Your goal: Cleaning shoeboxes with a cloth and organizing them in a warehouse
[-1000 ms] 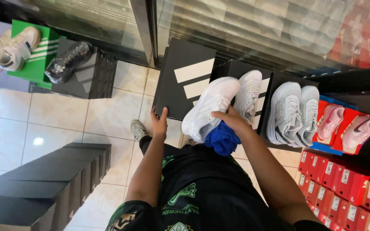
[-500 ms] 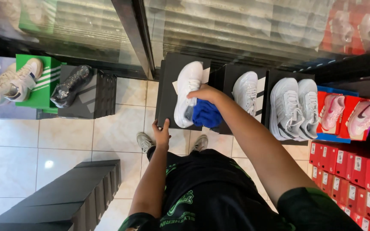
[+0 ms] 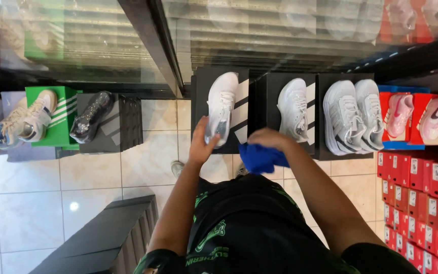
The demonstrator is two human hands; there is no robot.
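Your left hand (image 3: 202, 144) has its fingers on the heel end of a white sneaker (image 3: 220, 106), touching it where it lies on top of a black shoe box with white stripes (image 3: 239, 122), just above the middle of the frame; whether the fingers wrap fully around the heel you cannot tell from this angle. Your right hand (image 3: 267, 139) is closed around a bunched blue cloth (image 3: 260, 158), which hangs below the knuckles, just right of the sneaker and not touching it.

To the right of that box stands a second black box (image 3: 280, 132) with a single white sneaker (image 3: 293, 107) on it, then a third with a pair of pale grey sneakers (image 3: 352, 115). Further right, at the frame's edge, two pink sneakers (image 3: 416, 115) rest on red boxes (image 3: 422, 177), and more of those boxes are stacked down the lower right.

At the left of the frame a cream sneaker (image 3: 26, 119) sits on a green box (image 3: 59, 119), and beside it a dark shoe wrapped in clear plastic (image 3: 91, 115) lies on another black box. A stack of dark boxes (image 3: 107, 233) fills the lower left over the pale tiled floor (image 3: 31, 203).
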